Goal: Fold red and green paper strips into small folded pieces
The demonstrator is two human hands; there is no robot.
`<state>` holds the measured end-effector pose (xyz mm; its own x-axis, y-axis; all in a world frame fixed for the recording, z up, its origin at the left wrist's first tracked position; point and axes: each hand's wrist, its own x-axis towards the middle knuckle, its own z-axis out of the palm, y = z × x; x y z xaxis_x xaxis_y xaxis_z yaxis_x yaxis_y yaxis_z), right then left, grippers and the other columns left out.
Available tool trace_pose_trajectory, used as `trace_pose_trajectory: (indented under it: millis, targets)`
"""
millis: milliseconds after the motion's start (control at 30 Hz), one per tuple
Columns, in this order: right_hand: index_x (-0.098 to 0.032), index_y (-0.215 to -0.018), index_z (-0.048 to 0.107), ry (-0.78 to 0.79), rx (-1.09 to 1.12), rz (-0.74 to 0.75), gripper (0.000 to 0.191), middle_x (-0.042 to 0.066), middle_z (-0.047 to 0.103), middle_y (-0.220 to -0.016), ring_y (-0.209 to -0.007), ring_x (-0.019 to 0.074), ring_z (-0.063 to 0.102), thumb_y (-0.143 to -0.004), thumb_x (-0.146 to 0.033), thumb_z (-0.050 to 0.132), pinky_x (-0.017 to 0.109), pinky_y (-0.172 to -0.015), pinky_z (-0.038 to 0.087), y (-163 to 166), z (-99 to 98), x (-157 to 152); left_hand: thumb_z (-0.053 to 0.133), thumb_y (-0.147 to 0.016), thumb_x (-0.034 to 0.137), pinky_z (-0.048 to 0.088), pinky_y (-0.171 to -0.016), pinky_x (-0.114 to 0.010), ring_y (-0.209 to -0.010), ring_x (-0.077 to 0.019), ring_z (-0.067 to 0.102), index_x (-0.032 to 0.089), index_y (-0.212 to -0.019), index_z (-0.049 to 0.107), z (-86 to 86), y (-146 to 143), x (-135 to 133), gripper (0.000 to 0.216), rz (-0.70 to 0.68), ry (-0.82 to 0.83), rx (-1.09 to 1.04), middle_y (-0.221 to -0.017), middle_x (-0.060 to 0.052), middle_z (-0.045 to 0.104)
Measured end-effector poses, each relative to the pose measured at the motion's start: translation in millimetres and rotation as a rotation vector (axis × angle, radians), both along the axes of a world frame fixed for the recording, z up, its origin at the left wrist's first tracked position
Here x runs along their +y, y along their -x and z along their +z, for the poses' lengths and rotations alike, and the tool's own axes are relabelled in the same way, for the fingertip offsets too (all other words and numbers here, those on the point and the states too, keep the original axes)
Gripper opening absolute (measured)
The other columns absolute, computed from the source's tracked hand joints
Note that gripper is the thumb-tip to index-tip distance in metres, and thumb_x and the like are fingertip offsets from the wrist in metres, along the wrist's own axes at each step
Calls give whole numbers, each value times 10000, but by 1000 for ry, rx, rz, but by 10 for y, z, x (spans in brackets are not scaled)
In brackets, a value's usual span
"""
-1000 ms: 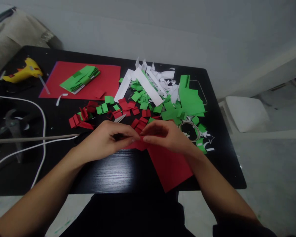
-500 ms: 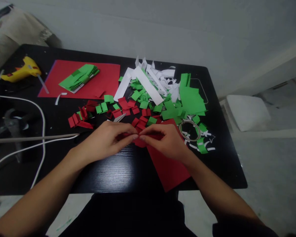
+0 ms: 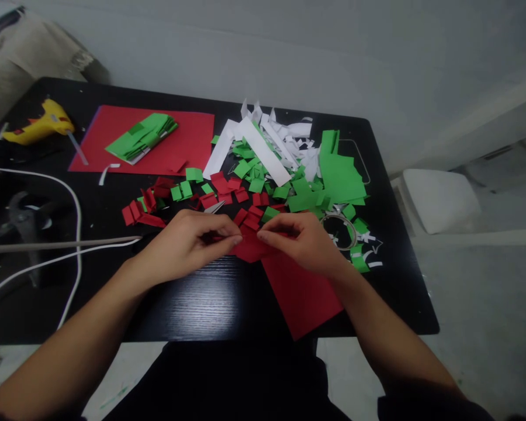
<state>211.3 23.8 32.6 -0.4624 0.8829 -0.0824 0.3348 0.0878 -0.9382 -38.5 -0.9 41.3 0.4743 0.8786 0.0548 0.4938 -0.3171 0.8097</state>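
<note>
My left hand (image 3: pixel 188 242) and my right hand (image 3: pixel 300 240) meet over the middle of the black table (image 3: pixel 201 304). Both pinch a small red paper piece (image 3: pixel 249 247) between thumb and fingers. It lies just above a larger red sheet (image 3: pixel 300 292) that reaches the table's front edge. Behind my hands lies a scatter of small folded red pieces (image 3: pixel 142 211) and green pieces (image 3: pixel 254 175), mixed with white paper strips (image 3: pixel 263 149).
A red sheet (image 3: pixel 188 143) with a stack of green paper (image 3: pixel 142 135) lies at the back left, beside a yellow glue gun (image 3: pixel 41 121). A white cable (image 3: pixel 72 204) and a thin rod (image 3: pixel 56 244) cross the left side. A tape ring (image 3: pixel 339 225) sits right of my hands.
My hands have drawn slightly apart and the red piece between them now shows more. The rest of the table is as before.
</note>
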Motion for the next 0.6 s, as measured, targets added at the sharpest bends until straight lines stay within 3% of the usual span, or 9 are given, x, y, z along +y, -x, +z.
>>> trace_pose_trajectory:
  millis: [133, 400, 533, 600]
  targets:
    - [-182, -842, 799, 93, 68, -26, 220, 9, 729, -722, -632, 135, 613, -871, -400, 791, 265, -577, 426, -87, -10, 74, 690, -957, 334, 470, -583, -174, -669, -103, 673, 206, -911, 762, 31, 7, 11, 154, 48, 52, -30, -755, 34, 741]
    - [-203, -795, 784, 172, 212, -177, 223, 9, 745, -747, -670, 143, 646, -805, -419, 838, 267, -623, 491, -92, -16, 118, 661, -959, 414, 473, -604, -218, -703, -137, 649, 199, -889, 770, 54, 7, 17, 251, 144, 95, -27, -788, -4, 749]
    - [-209, -893, 779, 236, 319, -233, 274, 22, 780, -859, -764, 156, 700, -817, -467, 831, 273, -699, 555, -2, -53, 65, 654, -967, 440, 480, -652, -235, -762, -150, 661, 196, -908, 773, 25, 2, 15, 278, 210, 84, -20, -867, -16, 768]
    - [-208, -958, 773, 331, 352, -200, 328, 23, 785, -896, -757, 158, 712, -778, -463, 871, 265, -658, 563, 42, -58, 26, 649, -971, 444, 468, -644, -239, -771, -154, 661, 194, -919, 773, 7, -12, 11, 284, 222, 92, -19, -871, -17, 766]
